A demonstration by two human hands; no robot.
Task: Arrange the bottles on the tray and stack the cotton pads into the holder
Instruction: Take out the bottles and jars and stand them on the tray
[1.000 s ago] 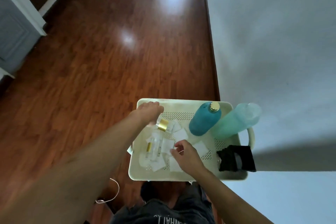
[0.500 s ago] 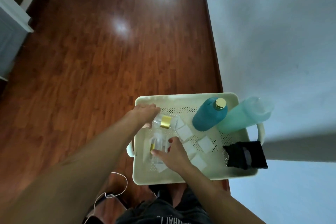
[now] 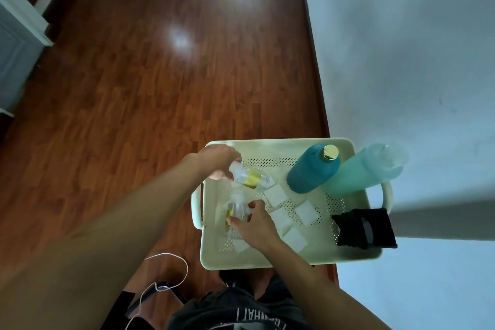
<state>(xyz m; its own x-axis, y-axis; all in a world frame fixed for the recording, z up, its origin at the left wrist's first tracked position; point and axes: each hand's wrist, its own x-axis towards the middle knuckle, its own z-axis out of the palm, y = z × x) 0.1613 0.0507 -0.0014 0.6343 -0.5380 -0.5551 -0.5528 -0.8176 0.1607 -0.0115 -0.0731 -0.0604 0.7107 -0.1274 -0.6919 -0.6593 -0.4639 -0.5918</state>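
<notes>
A cream perforated tray lies below me. My left hand grips a small clear bottle with a gold band, tilted above the tray's far left part. My right hand holds a second small clear bottle at the tray's left side. Several white square cotton pads lie scattered on the tray floor. A dark blue bottle with a gold cap and a pale teal bottle stand at the far right. A black holder sits at the tray's right edge.
The tray stands beside a white wall on the right. Glossy dark wood floor stretches to the left and ahead. A white cable runs over the floor near my legs. White furniture stands at the far left.
My left hand has lifted the gold-banded bottle off the tray floor. My right hand has moved left from the pads and closed round the second clear bottle.
</notes>
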